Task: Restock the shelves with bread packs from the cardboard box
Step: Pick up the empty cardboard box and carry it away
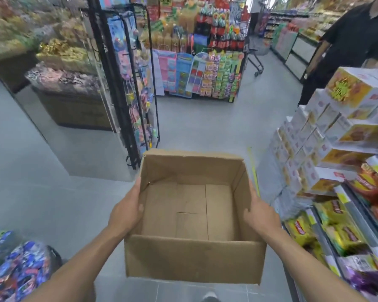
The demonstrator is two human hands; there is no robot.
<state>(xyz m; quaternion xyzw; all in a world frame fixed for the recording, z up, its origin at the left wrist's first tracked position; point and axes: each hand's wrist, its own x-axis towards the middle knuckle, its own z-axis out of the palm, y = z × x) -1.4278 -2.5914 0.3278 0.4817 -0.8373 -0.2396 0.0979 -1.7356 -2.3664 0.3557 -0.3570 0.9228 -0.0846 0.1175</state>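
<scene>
The left hand [124, 212] and right hand [260, 212] each grip a side wall of the empty box [194, 260], which is held in the air with stocked shelves [358, 205] to its right; squeezing its thin walls could buckle them and let it slip.

The brown cardboard box [194, 258] is upright and level in mid-air at near centre, its top open and bare bottom flaps showing. Yellow packs [301, 231] lie on the shelves [358, 216] at near right.
</scene>
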